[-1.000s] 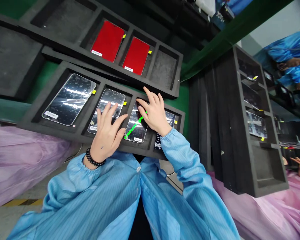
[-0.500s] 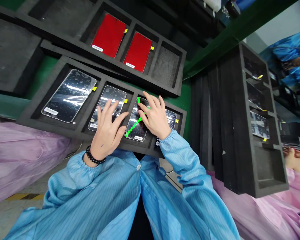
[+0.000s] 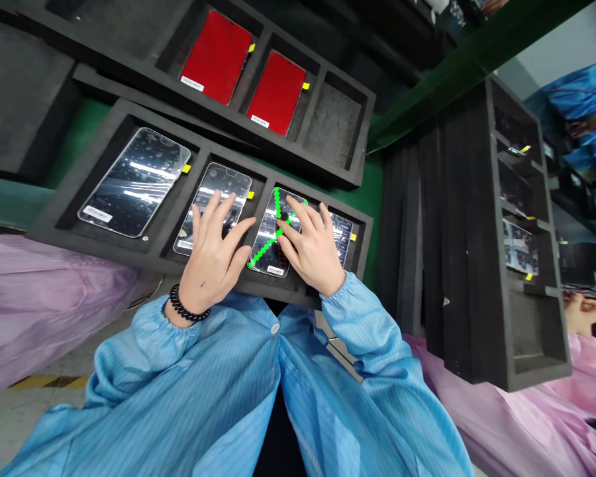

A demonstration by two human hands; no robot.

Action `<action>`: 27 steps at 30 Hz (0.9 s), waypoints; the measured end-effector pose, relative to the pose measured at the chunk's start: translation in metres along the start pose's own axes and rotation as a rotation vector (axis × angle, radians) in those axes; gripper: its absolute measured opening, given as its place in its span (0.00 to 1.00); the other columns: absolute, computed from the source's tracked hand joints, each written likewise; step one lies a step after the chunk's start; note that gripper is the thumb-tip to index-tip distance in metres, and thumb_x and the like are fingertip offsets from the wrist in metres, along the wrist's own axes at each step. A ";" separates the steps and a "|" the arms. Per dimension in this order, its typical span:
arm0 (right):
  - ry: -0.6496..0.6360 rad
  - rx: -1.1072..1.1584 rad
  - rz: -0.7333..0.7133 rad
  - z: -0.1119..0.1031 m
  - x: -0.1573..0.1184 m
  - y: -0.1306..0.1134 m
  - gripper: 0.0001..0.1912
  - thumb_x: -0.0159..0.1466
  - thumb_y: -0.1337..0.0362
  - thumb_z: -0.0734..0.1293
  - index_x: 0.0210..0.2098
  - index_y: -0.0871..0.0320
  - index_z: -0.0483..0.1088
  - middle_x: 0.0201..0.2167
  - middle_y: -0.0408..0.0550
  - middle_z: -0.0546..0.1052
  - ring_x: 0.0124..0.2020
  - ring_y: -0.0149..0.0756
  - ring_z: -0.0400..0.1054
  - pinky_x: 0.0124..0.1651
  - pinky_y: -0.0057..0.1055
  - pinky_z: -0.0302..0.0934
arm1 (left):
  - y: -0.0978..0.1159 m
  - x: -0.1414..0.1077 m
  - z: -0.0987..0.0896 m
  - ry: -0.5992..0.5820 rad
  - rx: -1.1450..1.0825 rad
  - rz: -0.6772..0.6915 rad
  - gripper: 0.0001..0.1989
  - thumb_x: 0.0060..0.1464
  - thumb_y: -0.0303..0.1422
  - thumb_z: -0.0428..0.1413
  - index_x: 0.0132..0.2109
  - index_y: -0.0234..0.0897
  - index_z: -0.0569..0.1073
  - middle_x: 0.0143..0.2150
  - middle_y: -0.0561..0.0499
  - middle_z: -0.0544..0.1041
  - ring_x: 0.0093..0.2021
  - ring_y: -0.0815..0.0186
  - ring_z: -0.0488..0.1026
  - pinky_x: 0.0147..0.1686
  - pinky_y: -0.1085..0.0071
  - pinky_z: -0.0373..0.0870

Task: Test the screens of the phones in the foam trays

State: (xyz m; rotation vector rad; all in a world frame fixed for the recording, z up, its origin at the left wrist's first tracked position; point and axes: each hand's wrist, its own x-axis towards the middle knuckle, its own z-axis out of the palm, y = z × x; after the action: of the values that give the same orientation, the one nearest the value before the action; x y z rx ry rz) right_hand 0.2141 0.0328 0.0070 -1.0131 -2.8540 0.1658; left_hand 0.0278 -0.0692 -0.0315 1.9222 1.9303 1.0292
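Spread over the second phone (image 3: pixel 223 179) in a black foam tray (image 3: pixel 166 255) is my left hand (image 3: pixel 213 255), open, its fingertips at the glass. My right hand (image 3: pixel 312 248) lies over the third phone (image 3: pixel 265 242), fingers apart, the index finger at the screen. Jagged green lines run across that screen in a branching shape from the lower left to the top. Farther left in the same tray rests a dark-screened phone (image 3: pixel 136 182) with a white label. A lit phone (image 3: pixel 342 238) at the right end is partly hidden by my right hand.
Behind stands another foam tray (image 3: pixel 322 169) holding a red-screened phone (image 3: pixel 217 56) and a second red one (image 3: pixel 277 93). Upended foam trays (image 3: pixel 491 305) are stacked on the right, with phones in the outermost. People in pink clothing sit on both sides.
My right index finger has moved over the third phone's screen, and the green line near its top has lengthened. My left hand stays about where it was. The view has shifted slightly.
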 end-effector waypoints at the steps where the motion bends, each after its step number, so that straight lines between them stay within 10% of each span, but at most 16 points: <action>1: -0.003 0.000 -0.001 -0.001 -0.003 -0.001 0.21 0.75 0.58 0.55 0.53 0.58 0.76 0.70 0.57 0.63 0.67 0.50 0.60 0.73 0.61 0.43 | 0.000 0.000 0.000 0.000 0.000 -0.001 0.23 0.70 0.39 0.41 0.61 0.35 0.72 0.74 0.37 0.55 0.76 0.44 0.45 0.72 0.36 0.39; 27: -0.025 0.078 -0.063 -0.012 -0.071 -0.032 0.18 0.73 0.61 0.59 0.37 0.57 0.79 0.64 0.54 0.71 0.61 0.45 0.67 0.70 0.59 0.53 | 0.000 0.001 -0.001 -0.029 0.006 -0.025 0.23 0.70 0.41 0.40 0.62 0.40 0.70 0.74 0.41 0.54 0.77 0.47 0.43 0.73 0.37 0.38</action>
State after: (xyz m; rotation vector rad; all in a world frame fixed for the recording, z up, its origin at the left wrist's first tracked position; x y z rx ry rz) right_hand 0.2508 -0.0357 0.0188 -0.9121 -2.8720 0.2842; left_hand 0.0271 -0.0689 -0.0306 1.9006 1.9395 0.9846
